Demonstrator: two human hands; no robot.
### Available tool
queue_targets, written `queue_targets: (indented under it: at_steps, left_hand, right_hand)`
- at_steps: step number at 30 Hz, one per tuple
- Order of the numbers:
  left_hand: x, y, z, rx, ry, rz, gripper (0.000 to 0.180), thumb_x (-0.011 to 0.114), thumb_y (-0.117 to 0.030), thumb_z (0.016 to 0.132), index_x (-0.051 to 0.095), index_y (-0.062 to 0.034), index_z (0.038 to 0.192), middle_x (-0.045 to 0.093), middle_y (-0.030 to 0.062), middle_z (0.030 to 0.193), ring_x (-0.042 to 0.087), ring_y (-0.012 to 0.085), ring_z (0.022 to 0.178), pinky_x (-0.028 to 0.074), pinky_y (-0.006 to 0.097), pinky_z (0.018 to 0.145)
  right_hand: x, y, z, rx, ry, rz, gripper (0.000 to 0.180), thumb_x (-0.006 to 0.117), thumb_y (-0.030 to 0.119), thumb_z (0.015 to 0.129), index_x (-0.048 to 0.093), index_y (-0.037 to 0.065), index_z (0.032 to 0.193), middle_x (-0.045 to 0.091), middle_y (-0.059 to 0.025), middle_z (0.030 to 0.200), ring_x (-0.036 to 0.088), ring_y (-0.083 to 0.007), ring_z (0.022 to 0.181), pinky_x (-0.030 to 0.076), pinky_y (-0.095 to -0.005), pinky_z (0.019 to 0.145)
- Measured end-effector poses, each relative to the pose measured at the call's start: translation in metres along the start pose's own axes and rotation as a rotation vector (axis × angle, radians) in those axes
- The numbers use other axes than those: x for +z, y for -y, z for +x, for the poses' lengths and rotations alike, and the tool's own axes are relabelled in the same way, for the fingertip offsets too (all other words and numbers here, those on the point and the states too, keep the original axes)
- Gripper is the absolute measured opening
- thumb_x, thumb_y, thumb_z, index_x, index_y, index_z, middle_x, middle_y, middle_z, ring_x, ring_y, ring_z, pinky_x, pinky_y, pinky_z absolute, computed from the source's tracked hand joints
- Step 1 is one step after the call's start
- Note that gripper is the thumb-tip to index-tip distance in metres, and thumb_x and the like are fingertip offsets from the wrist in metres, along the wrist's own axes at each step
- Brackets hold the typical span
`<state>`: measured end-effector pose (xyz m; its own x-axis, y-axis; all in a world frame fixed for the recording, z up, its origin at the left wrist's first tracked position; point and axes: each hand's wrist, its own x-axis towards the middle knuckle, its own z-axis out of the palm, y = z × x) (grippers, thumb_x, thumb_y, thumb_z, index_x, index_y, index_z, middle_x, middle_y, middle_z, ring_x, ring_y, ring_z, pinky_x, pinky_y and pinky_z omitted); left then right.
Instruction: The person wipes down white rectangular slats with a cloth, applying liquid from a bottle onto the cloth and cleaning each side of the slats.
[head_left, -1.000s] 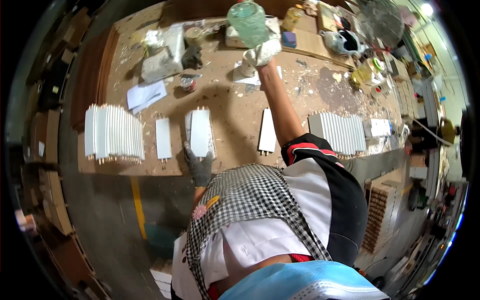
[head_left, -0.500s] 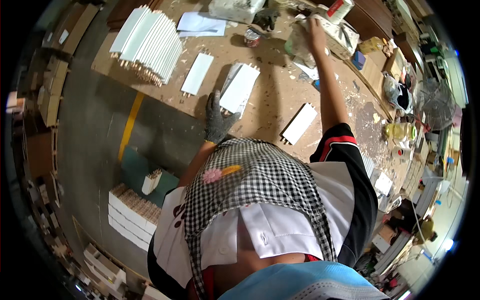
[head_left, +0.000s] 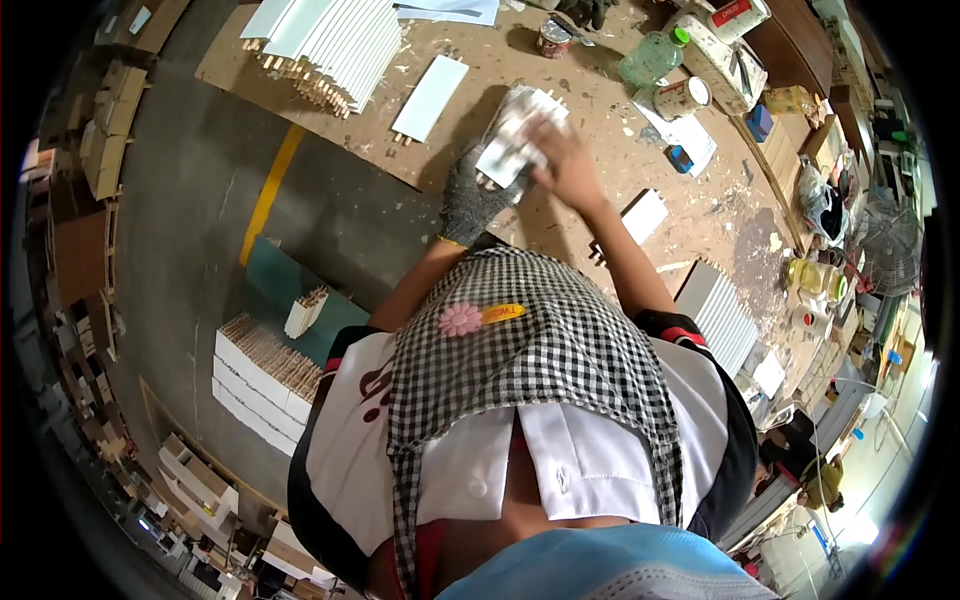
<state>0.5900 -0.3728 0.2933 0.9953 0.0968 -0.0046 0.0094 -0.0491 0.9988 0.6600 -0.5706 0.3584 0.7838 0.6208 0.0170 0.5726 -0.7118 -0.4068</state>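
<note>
My left hand [head_left: 472, 200], in a dark grey knit glove, is closed on the near left end of a white board [head_left: 497, 165] with short wooden dowels at its ends. My bare right hand [head_left: 568, 165] is over the board's right side, its fingertips smeared by motion. Under and beside those fingers is a whitish, crumpled cloth [head_left: 522, 108], blurred and covering much of the board. Another white doweled board [head_left: 431, 98] lies to the left, and one more [head_left: 643, 216] lies to the right, partly behind my right forearm.
A stack of white doweled boards [head_left: 345, 50] stands at the far left of the worktable [head_left: 225, 72]. Farther right are a small tub [head_left: 554, 38], a green bottle [head_left: 652, 58] and a white cup [head_left: 684, 97]. More boards [head_left: 718, 318] lie near my right elbow.
My right hand has come back from beside the bottle to the board, bringing the whitish cloth. My left hand has moved from beside the board to holding its near end.
</note>
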Motion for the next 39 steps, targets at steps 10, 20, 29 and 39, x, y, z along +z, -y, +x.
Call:
queue_targets:
  at_steps: [10, 20, 29, 39]
  left_hand:
    - [-0.001, 0.008, -0.009, 0.196, -0.151, 0.442, 0.079, 0.088, -0.032, 0.067, 0.048, -0.0023, 0.129, 0.059, 0.0210, 0.119, 0.054, 0.0395, 0.116, 0.048, 0.048, 0.094]
    - [-0.001, -0.023, -0.002, 0.470, -0.214, 0.757, 0.075, 0.083, -0.022, 0.078, 0.042, -0.0010, 0.137, 0.059, 0.0232, 0.124, 0.058, 0.0387, 0.116, 0.051, 0.043, 0.095]
    - [-0.016, -0.041, 0.017, -0.416, -0.107, -0.368, 0.049, 0.063, -0.038, 0.093, 0.055, -0.0067, 0.130, 0.058, 0.0172, 0.127, 0.058, 0.0313, 0.114, 0.056, 0.044, 0.088]
    - [-0.002, -0.004, 0.019, -0.356, 0.013, -0.722, 0.044, 0.049, -0.038, 0.102, 0.050, -0.0055, 0.131, 0.057, 0.0144, 0.125, 0.058, 0.0292, 0.113, 0.059, 0.051, 0.088]
  right_hand:
    - [0.007, -0.021, -0.003, -0.054, -0.374, -0.081, 0.050, 0.066, 0.001, 0.076, 0.065, 0.010, 0.125, 0.064, -0.0115, 0.125, 0.054, -0.0286, 0.128, 0.043, -0.0458, 0.108]
    - [0.018, -0.094, 0.033, 0.022, -0.551, -0.033, 0.024, 0.063, 0.009, 0.084, 0.069, 0.006, 0.107, 0.072, -0.0152, 0.102, 0.068, -0.0349, 0.079, 0.054, -0.0422, 0.073]
    - [-0.047, -0.113, 0.025, 0.521, -0.854, 1.474, 0.032, 0.056, 0.027, 0.096, 0.068, -0.002, 0.104, 0.067, -0.0036, 0.098, 0.060, -0.0124, 0.083, 0.049, -0.0266, 0.073]
    - [0.020, 0.028, 0.028, -0.202, -0.112, -0.022, 0.042, 0.063, 0.040, 0.092, 0.062, 0.024, 0.131, 0.046, -0.0027, 0.152, 0.039, -0.0203, 0.142, 0.017, -0.0556, 0.120]
